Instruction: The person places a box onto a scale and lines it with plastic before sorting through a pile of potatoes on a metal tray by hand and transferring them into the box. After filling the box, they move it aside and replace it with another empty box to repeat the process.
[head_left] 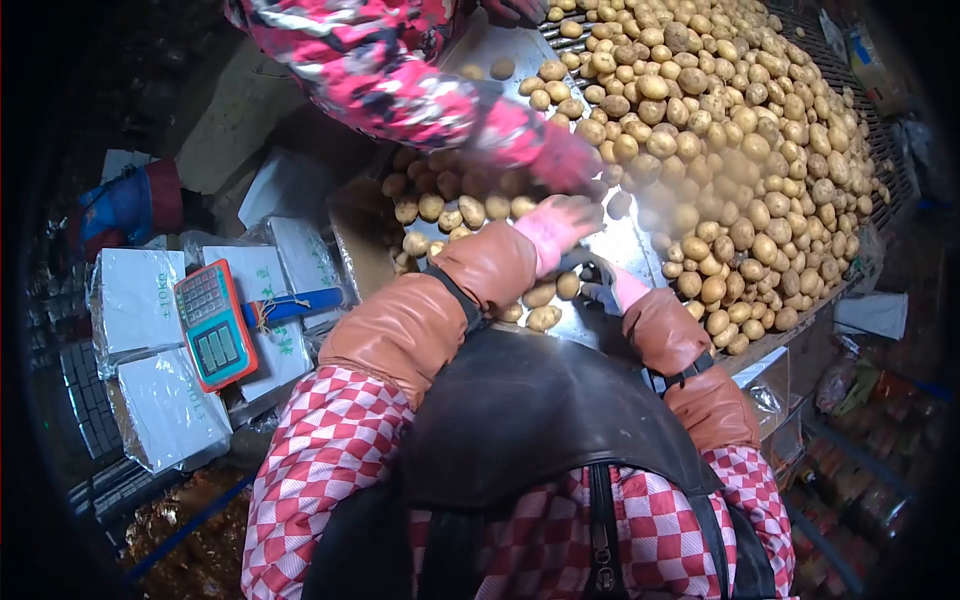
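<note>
Potatoes, main heap (pixel 745 190): right and far right, on a slatted rack (pixel 885 175); long axes lie in mixed directions.
Oval potato (pixel 544 318): on the metal sheet (pixel 622 243), near side, between the forearms; long axis roughly left to right.
Neighbouring potato (pixel 540 294): just beyond it; long axis slants from near left to far right.
Left hand (pixel 562 225): over the sheet, fingers pointing right, loosely bent; grasp cannot be told.
Right hand (pixel 607 288): just right and nearer, fingers pointing left; spread and hold cannot be told.
Co-worker's hand (pixel 565 160): beyond the left hand, blurred.
Orange scale (pixel 217 325): left, on white boxes (pixel 140 290).
</note>
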